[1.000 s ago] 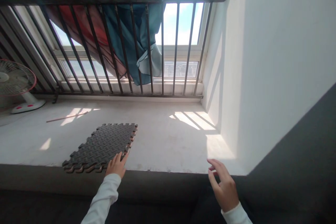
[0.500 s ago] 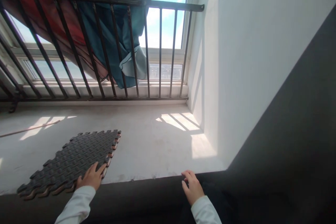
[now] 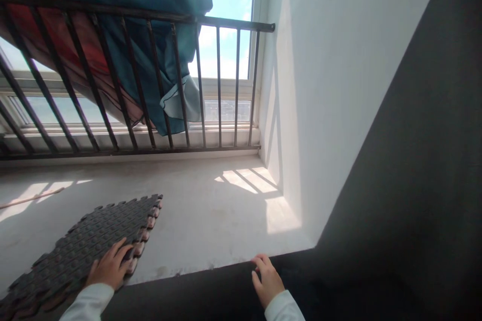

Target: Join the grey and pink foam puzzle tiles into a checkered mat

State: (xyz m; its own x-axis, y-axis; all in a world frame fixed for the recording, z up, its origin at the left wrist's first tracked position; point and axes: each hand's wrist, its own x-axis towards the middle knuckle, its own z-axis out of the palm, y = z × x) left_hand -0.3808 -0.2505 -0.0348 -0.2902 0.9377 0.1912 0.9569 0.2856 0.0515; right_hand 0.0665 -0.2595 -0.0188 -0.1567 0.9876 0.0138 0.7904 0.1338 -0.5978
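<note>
Head view. The left hand [image 3: 109, 268] lies palm down on the near right corner of a stack of dark foam mats [image 3: 81, 246], fingers spread and flat on the studded top sheet; it presses on the stack rather than gripping it. The stack extends away from that hand to the left and forward, its jigsaw edges showing pale layers just beside the fingertips. It lies on a pale concrete ledge [image 3: 211, 220], with its near edge running off toward the lower left corner of the frame.

The right hand [image 3: 265, 278] is well apart from the left, to its right, and sits at the dark front edge [image 3: 196, 288] of the ledge. Its fingers are loosely curled and hold nothing; whether the fingertips touch the edge cannot be told.

Beyond both hands, a black metal railing [image 3: 181, 80] stands at the far side of the ledge, before a window. A teal cloth [image 3: 150, 20] hangs behind the bars, above and ahead of the left hand, with a red cloth [image 3: 71, 55] to its left. A thin pale stick [image 3: 26, 199] lies on the ledge left of the mats. A white wall [image 3: 320, 85] rises ahead of the right hand, and sun patches fall on the ledge at its foot.
</note>
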